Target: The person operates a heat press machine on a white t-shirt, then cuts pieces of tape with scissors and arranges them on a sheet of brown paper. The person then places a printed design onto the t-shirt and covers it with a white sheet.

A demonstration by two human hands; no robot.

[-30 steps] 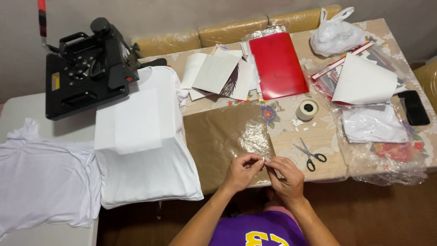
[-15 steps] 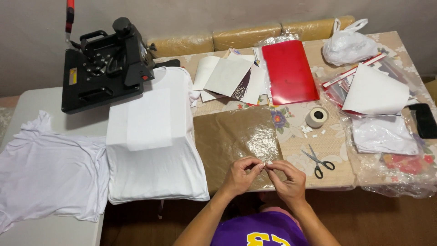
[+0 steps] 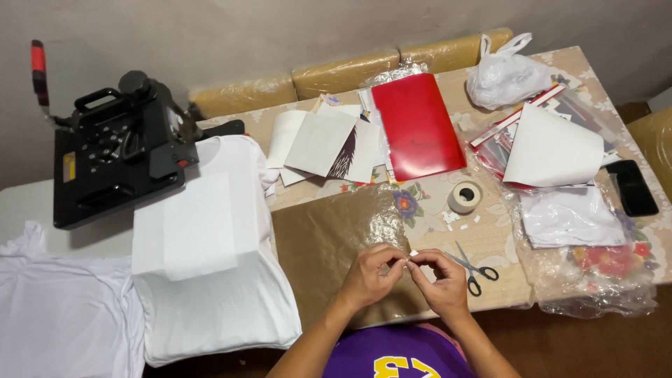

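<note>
My left hand [image 3: 369, 276] and my right hand [image 3: 441, 280] meet at the table's near edge, fingertips pinched together on a small white scrap of paper [image 3: 413, 255]. They hover over a brown sheet [image 3: 329, 238] with a clear film on it. Black-handled scissors [image 3: 474, 268] lie just right of my right hand. A roll of tape [image 3: 465, 197] sits further back, with tiny white paper bits [image 3: 455, 218] beside it.
A black heat press [image 3: 112, 157] stands at far left. A white shirt with a paper sheet [image 3: 203, 245] lies on its plate; another white shirt [image 3: 56, 315] is at left. A red folder [image 3: 418, 126], paper sheets [image 3: 322, 143], plastic sleeves [image 3: 560, 210], a phone [image 3: 633, 187] and a white bag [image 3: 507, 73] crowd the table.
My hands stay together at the same spot on the scrap, fingers shifting slightly. The view has drifted, so the table appears shifted right in frame.
</note>
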